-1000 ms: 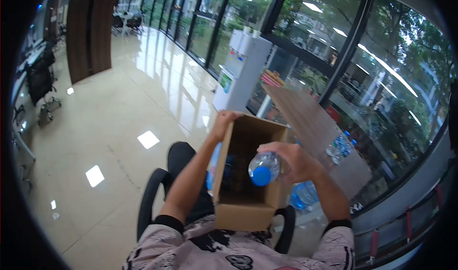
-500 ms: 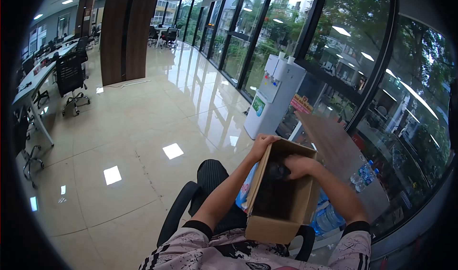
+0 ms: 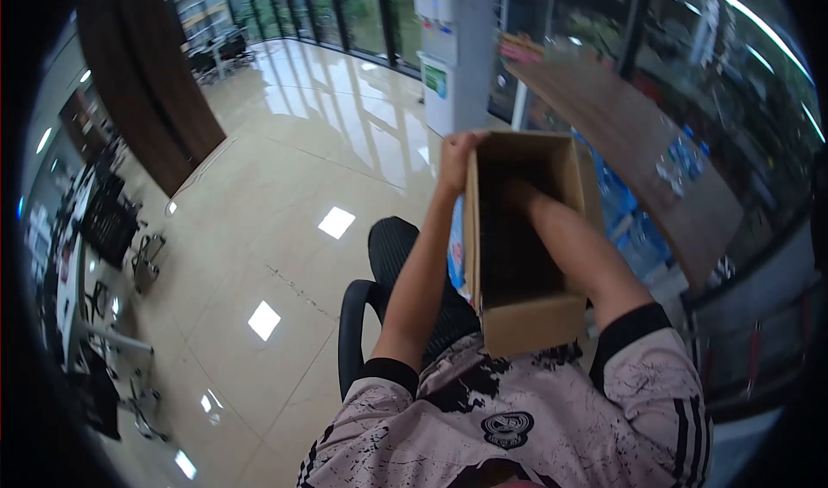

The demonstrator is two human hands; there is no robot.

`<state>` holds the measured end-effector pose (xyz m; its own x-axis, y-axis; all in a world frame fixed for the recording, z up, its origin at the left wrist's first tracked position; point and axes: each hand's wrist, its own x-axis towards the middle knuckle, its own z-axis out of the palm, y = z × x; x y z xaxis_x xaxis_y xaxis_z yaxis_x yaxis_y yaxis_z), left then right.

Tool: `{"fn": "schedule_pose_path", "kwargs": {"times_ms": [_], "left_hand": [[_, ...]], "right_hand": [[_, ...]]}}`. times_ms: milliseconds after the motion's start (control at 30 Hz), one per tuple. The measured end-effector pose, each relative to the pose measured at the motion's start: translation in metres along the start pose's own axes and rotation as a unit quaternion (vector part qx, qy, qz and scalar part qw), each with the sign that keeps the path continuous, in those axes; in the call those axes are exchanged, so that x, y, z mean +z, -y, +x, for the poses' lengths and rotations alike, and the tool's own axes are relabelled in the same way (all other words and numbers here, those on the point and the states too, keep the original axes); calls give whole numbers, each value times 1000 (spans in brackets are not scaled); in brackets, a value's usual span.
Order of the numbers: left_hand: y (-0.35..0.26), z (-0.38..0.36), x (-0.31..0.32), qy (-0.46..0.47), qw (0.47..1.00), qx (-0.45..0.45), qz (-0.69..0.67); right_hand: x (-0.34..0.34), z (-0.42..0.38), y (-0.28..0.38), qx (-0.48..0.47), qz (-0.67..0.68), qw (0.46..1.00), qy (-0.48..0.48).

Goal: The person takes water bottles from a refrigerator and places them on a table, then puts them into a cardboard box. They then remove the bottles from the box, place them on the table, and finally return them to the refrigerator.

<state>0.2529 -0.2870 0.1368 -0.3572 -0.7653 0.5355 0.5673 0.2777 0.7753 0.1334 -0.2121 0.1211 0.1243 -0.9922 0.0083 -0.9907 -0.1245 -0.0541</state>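
An open cardboard box is tilted over my lap, its dark interior facing me. My left hand is closed on the far left corner of its rim. Deep inside the box, my right hand reaches toward the far end. Its fingers are lost in shadow, so whatever they touch is hidden. Against the box's left side, partly covered, shows a blue and white printed package.
A white water dispenser stands beyond the box by the windows. To the right, a wooden tabletop carries small water bottles, with large blue water bottles beside it. A black chair armrest is at my left.
My right hand has gone deeper into the box; the dark object seen at its fingers is now out of sight. The view has turned and tipped downward, and the box sits higher in it.
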Motion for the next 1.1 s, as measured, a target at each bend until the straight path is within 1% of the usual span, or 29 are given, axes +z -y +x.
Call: {"fn": "schedule_pose_path", "kwargs": {"times_ms": [67,133,167,367,467,533,567,600,633,667,733,767,833,867,900,933,967,1000,1033,1067,1100], "left_hand": [[-9,-5,1,-20,1000,4,10],[-18,-7,-2,4,999,-48,-25],[-27,-9,3,-12,998,-61,-23],[-34,-12,6,-16,997,-72,-32],[-25,-11,0,6,998,-64,-13],[-26,-12,2,5,998,-65,-5],[-25,-11,2,7,998,-68,-16],[-25,-11,3,10,997,-69,-27],[-25,-11,3,12,997,-70,-26],[-24,-11,2,8,998,-67,-15],[-24,-11,1,4,998,-63,-2],[-24,-10,0,4,998,-66,-9],[-25,-11,0,5,997,-69,-15],[-25,-11,1,-6,998,-68,-15],[-26,-11,3,-17,998,-66,-16],[-25,-10,1,-15,998,-65,-15],[-21,-9,-3,-5,998,-67,-12],[-19,-9,-4,7,997,-70,-9],[-21,-10,-2,9,998,-69,-10],[-23,-11,0,4,998,-63,-11],[-25,-13,2,-2,998,-57,-13]], "right_hand": [[32,9,-15,13,90,993,-72],[67,29,-27,7,158,980,-120],[80,35,-31,6,177,975,-136],[131,62,-47,6,239,949,-205],[151,71,-54,13,254,942,-219],[160,77,-56,22,278,923,-264],[172,88,-61,25,280,922,-264],[184,102,-67,58,200,957,-200],[190,111,-70,89,117,980,-133],[178,105,-63,91,118,980,-135],[155,90,-51,58,14,989,-137],[150,86,-50,57,16,989,-138],[143,79,-48,16,70,981,-179],[155,81,-54,17,72,981,-180],[168,83,-58,-26,234,935,-266],[175,85,-62,-69,387,853,-343],[159,78,-56,-69,385,853,-345],[127,63,-43,21,290,935,-206],[112,57,-38,111,182,975,-58],[117,60,-39,112,181,975,-61],[123,63,-38,128,148,977,-79]]}}
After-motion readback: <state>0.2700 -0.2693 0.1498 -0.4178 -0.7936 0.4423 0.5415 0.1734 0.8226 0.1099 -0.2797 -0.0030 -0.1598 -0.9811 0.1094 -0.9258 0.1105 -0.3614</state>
